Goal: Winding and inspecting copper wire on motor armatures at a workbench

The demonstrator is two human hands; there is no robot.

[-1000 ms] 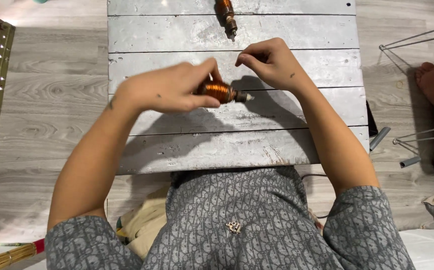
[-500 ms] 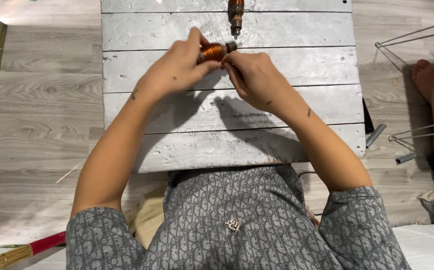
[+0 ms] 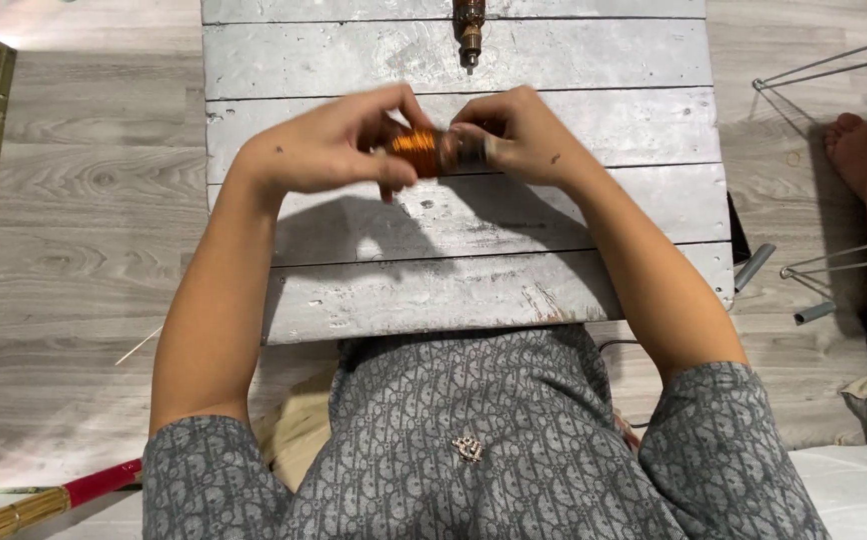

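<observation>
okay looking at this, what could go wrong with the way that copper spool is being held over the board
The copper wire spool is held above the grey plank board only by the fingers of the left hand and right hand, so it might slip and drop. The wire could loosen and tangle. A metal tool lies just beyond the hands and may get knocked.

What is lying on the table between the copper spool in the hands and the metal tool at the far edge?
Nothing: the head view shows only bare whitewashed planks between the copper spool and the metal tool.
</observation>
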